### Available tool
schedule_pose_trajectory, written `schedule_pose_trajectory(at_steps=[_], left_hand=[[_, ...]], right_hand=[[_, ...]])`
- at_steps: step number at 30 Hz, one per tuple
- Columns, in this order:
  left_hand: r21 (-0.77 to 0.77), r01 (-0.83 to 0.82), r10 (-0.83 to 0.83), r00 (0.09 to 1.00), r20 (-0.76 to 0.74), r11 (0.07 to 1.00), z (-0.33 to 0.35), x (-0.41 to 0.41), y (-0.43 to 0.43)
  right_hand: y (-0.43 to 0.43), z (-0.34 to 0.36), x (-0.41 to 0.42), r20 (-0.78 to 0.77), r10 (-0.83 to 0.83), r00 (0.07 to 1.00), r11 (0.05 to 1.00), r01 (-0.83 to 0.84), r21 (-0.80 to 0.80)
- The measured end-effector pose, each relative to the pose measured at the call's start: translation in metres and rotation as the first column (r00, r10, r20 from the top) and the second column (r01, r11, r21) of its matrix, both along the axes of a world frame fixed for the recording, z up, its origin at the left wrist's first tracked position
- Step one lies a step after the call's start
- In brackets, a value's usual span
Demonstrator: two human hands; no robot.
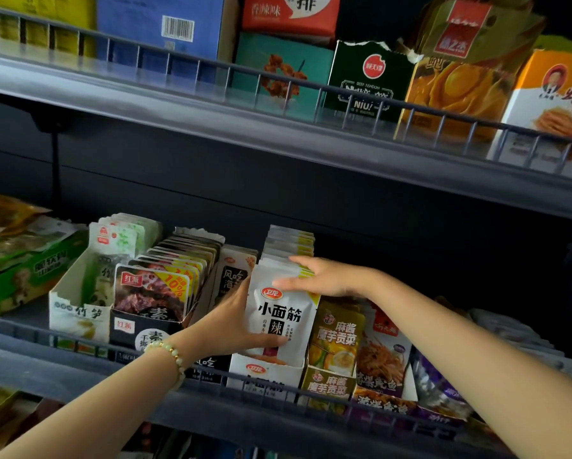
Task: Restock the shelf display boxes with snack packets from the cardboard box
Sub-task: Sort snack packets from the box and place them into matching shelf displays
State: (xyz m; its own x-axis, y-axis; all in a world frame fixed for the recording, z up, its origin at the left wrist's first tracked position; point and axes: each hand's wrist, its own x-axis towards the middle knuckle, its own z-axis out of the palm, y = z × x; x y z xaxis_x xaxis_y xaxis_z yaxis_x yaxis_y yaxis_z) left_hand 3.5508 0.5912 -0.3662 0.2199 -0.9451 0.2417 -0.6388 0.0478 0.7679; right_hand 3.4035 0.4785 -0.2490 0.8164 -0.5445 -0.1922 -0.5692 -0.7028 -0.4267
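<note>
A row of white snack packets (283, 313) with black lettering stands upright in a white display box (264, 371) on the lower shelf. My left hand (231, 321) grips the front packet, thumb across its lower face and fingers hidden behind its left edge. My right hand (324, 276) rests flat with straight fingers on the tops of the front packets, pressing them. The cardboard box is out of view.
Neighbouring display boxes hold dark red packets (152, 293), bamboo-shoot packets (95, 283), olive-yellow packets (337, 336) and orange-purple packets (384, 352). A wire rail (211, 380) fronts the lower shelf. The upper shelf (211, 117) carries several closed cartons behind its own rail.
</note>
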Motion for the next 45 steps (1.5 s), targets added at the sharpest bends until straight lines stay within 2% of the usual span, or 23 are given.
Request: schedule_pose_trajectory(at_steps=[4, 7, 9, 12, 14, 17, 20, 22, 26, 29, 34, 38, 41, 45], left_hand=[[-0.025, -0.038, 0.039, 0.999, 0.023, 0.999, -0.005, -0.005, 0.005], [-0.132, -0.12, 0.121, 0.993, -0.004, 0.984, -0.012, -0.014, 0.009], [-0.206, -0.161, 0.162, 0.987, -0.01, 0.965, -0.016, -0.022, 0.011], [-0.258, -0.18, 0.191, 0.981, 0.018, 0.949, -0.015, -0.028, 0.011], [-0.246, -0.206, 0.211, 0.977, -0.005, 0.947, -0.015, -0.027, 0.01], [-0.158, -0.218, 0.216, 0.976, -0.029, 0.963, -0.015, -0.024, 0.017], [-0.077, -0.218, 0.223, 0.972, 0.076, 0.973, -0.017, -0.02, 0.034], [-0.057, -0.226, 0.233, 0.956, 0.179, 0.972, -0.017, -0.015, 0.051], [-0.077, -0.243, 0.255, 0.909, 0.33, 0.967, -0.013, -0.003, 0.086], [-0.141, -0.249, 0.286, 0.862, 0.418, 0.958, -0.01, 0.004, 0.106], [-0.112, -0.297, 0.316, 0.844, 0.433, 0.948, -0.007, 0.021, 0.124], [-0.201, -0.345, 0.398, 0.831, 0.39, 0.917, -0.01, 0.045, 0.139], [-0.18, -0.395, 0.43, 0.756, 0.493, 0.901, -0.015, 0.06, 0.147], [-0.176, -0.396, 0.421, 0.704, 0.572, 0.901, -0.017, 0.067, 0.147]], right_hand=[[0.009, 0.006, -0.001, 0.004, 0.073, 0.997, 0.997, -0.073, -0.034], [0.018, 0.0, -0.006, -0.021, 0.146, 0.989, 0.967, -0.147, -0.209], [0.022, -0.01, -0.01, 0.02, 0.183, 0.983, 0.941, -0.169, -0.292], [0.02, -0.015, -0.018, 0.129, 0.159, 0.979, 0.935, -0.107, -0.338], [0.015, -0.013, -0.019, 0.138, 0.117, 0.984, 0.932, -0.06, -0.358], [0.015, -0.009, -0.017, 0.071, 0.083, 0.994, 0.944, -0.056, -0.324], [0.021, -0.009, -0.017, 0.005, 0.087, 0.996, 0.955, -0.082, -0.285], [0.026, -0.005, -0.016, 0.036, 0.068, 0.997, 0.964, -0.056, -0.26], [0.045, 0.006, -0.002, 0.142, 0.094, 0.985, 0.974, -0.061, -0.218], [0.065, 0.013, 0.027, 0.135, 0.146, 0.98, 0.963, -0.11, -0.248], [0.08, 0.016, 0.07, 0.066, 0.163, 0.984, 0.952, -0.14, -0.271], [0.088, 0.01, 0.093, 0.121, 0.171, 0.978, 0.963, -0.14, -0.229], [0.097, -0.004, 0.107, 0.054, 0.184, 0.981, 0.961, -0.168, -0.22], [0.103, -0.023, 0.126, 0.016, 0.149, 0.989, 0.957, -0.14, -0.255]])
